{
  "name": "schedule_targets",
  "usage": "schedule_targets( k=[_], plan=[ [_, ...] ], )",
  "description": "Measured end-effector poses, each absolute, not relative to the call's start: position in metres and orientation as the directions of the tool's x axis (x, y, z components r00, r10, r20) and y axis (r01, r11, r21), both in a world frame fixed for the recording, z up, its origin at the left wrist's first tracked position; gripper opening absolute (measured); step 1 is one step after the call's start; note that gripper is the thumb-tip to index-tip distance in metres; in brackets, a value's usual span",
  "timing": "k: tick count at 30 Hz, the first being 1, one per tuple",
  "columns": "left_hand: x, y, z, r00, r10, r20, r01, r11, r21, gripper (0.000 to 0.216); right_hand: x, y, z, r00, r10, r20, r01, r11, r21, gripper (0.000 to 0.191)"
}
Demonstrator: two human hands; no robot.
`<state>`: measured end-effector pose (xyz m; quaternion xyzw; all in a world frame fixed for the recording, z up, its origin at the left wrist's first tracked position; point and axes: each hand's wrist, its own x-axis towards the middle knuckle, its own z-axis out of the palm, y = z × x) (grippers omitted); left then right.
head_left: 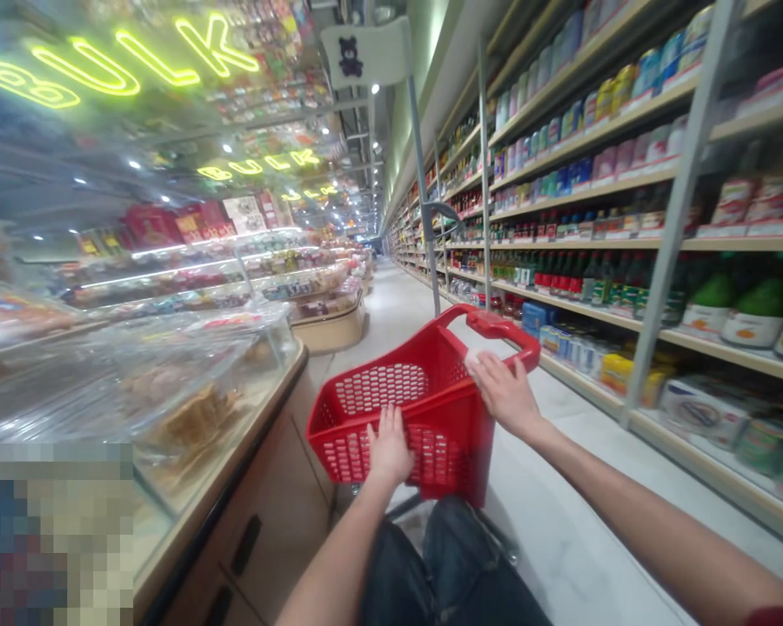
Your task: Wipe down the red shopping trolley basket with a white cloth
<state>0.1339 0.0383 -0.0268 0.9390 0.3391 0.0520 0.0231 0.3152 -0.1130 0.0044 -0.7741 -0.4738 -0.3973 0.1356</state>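
A red plastic shopping basket (424,382) on a trolley frame stands in front of me in a shop aisle, tilted to the left. My left hand (389,448) grips the basket's near rim, fingers curled over the edge. My right hand (505,391) rests on the basket's right rim, just below the red handle (499,329), fingers closed on the rim. The inside of the basket shows nothing in it. My knees in dark trousers (450,565) are below the basket.
A glass-topped bulk food counter (189,391) runs along the left. Shelves with bottles, cans and boxes (626,261) line the right. A grey pole with a small white flag (424,174) rises behind the basket. The pale floor aisle (398,304) leads ahead.
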Motion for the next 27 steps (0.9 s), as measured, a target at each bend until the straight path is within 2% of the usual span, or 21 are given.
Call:
schedule_targets(
  k=[3,10,12,15,19,22,24,27],
  plan=[
    [0.132,0.039,-0.028,0.773,0.630,0.081,0.625,-0.777,0.075,0.085,0.315,-0.113,0.006,0.303,0.593,0.747,0.823,-0.557,0.108,0.044],
    [0.127,0.035,-0.026,0.802,0.587,0.112,0.584,-0.810,0.062,0.081,0.283,-0.087,-0.004,0.216,0.769,0.601,0.917,-0.371,0.147,0.049],
    [0.126,0.033,-0.025,0.803,0.584,0.115,0.581,-0.811,0.062,0.080,0.286,-0.091,0.001,0.247,0.743,0.622,0.907,-0.403,0.121,0.048],
    [0.130,0.024,-0.018,0.776,0.608,0.166,0.595,-0.794,0.126,0.074,0.288,-0.092,0.007,0.319,0.679,0.661,0.884,-0.465,0.050,0.047],
    [0.150,0.001,-0.001,0.791,0.480,0.379,0.409,-0.876,0.255,0.058,0.276,-0.081,0.005,0.286,0.778,0.559,0.932,-0.362,0.028,0.053],
    [0.168,-0.011,0.009,0.837,0.357,0.416,0.234,-0.919,0.318,0.054,0.274,-0.085,0.005,0.295,0.813,0.502,0.940,-0.342,0.002,0.059],
    [0.179,-0.015,0.012,0.855,0.313,0.412,0.182,-0.927,0.327,0.050,0.279,-0.095,0.008,0.320,0.804,0.501,0.930,-0.367,-0.004,0.061],
    [0.194,-0.014,0.012,0.837,0.322,0.443,0.215,-0.937,0.276,0.041,0.290,-0.110,0.010,0.323,0.786,0.527,0.924,-0.383,0.006,0.058]
  ],
)
